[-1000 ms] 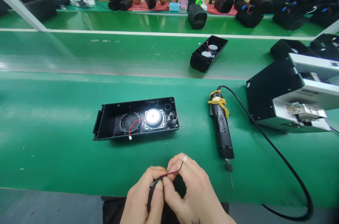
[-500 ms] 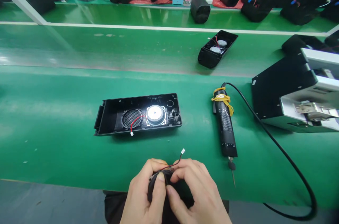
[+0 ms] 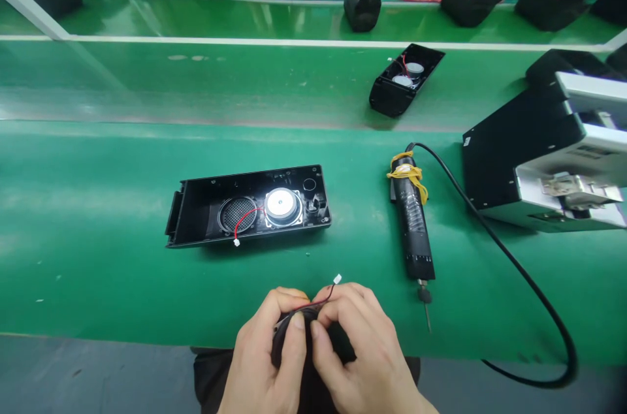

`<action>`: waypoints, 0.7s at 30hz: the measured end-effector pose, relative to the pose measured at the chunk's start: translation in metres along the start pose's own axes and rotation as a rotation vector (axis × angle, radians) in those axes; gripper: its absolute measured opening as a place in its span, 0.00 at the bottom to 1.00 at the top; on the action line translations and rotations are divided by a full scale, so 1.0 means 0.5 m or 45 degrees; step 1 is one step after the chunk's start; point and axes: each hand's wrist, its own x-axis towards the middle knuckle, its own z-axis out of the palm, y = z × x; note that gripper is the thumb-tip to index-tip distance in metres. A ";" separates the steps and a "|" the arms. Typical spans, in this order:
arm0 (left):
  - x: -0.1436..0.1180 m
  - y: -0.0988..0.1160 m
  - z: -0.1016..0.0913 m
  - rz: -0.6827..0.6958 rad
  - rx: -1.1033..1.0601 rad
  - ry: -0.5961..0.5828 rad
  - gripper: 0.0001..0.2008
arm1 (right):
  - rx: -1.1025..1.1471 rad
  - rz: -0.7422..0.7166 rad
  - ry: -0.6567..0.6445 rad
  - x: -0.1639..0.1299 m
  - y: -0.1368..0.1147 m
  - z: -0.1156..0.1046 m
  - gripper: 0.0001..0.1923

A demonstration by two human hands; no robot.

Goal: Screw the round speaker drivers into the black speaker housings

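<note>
At the near edge of the bench, my left hand [image 3: 267, 355] and my right hand [image 3: 365, 349] are both closed on a small speaker driver [image 3: 280, 339]. Its dark round rim shows between the thumbs; fingers cover most of the rest. A thin red-and-black lead runs from it over my right fingers to a white plug [image 3: 337, 279]. Beyond my hands lies an open black speaker housing [image 3: 198, 215]. One silver driver [image 3: 283, 205] sits in it, beside a round mesh opening [image 3: 238, 215]. A red wire with a white plug [image 3: 236, 242] hangs over the housing's near edge.
A black electric screwdriver [image 3: 412, 224] with yellow ties lies at right, its cable [image 3: 519, 283] looping past the bench edge. Behind it stands a black-and-silver machine [image 3: 514, 153]. Another housing [image 3: 392, 97] lies farther back. Across the bench are more speaker housings and other people's arms.
My hands keep hold of the driver, with the right fingers shifted slightly along the lead. The whole view has moved a little; the bench items stay put.
</note>
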 end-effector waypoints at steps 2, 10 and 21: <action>0.001 -0.001 -0.001 0.033 0.009 -0.013 0.07 | 0.021 0.010 0.005 -0.002 0.002 0.002 0.08; -0.007 0.010 0.014 0.032 -0.009 0.005 0.08 | 0.045 0.027 0.067 -0.004 0.004 0.008 0.09; -0.001 0.007 -0.004 0.135 0.110 -0.094 0.09 | 0.212 0.247 -0.103 0.000 -0.001 -0.010 0.07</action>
